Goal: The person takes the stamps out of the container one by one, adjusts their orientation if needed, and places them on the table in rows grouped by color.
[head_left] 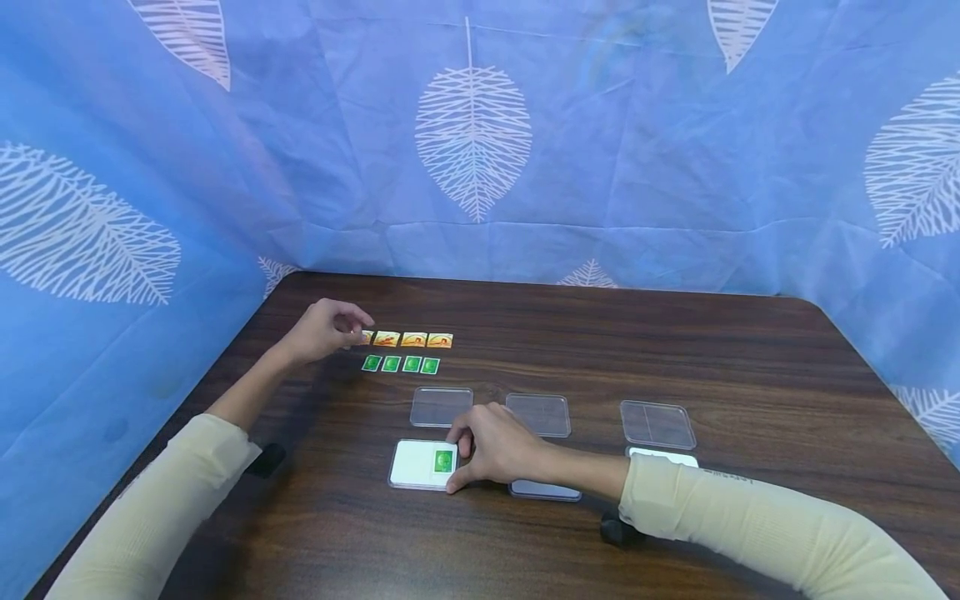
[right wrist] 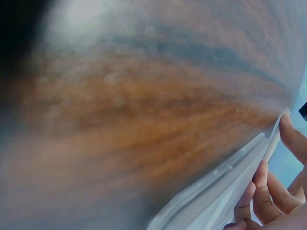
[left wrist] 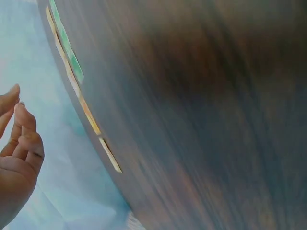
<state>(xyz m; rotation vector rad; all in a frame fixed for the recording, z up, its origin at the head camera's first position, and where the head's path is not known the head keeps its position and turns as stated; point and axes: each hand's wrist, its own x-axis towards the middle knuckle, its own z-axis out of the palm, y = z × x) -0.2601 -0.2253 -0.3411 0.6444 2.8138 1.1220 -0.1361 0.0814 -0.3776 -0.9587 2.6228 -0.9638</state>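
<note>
My left hand (head_left: 327, 327) is over the left end of a row of small orange-and-yellow picture stamps (head_left: 414, 340), partly hiding the leftmost one. In the left wrist view its thumb and fingertips are close together, with nothing visible between them. A row of green stamps (head_left: 412, 364) lies just nearer. My right hand (head_left: 495, 446) holds the right side of a clear flat plastic case (head_left: 412, 464), thumb at the near corner and fingers at the far one. Inside the case, a green stamp (head_left: 443, 462) sits at the right on a white backing.
Three clear lids (head_left: 441, 407) lie in a line behind the cases. A second white-backed case (head_left: 545, 490) is partly under my right forearm, and a third (head_left: 662, 456) is farther right. A leaf-patterned blue cloth (head_left: 600, 167) hangs behind the dark wooden table (head_left: 750, 358).
</note>
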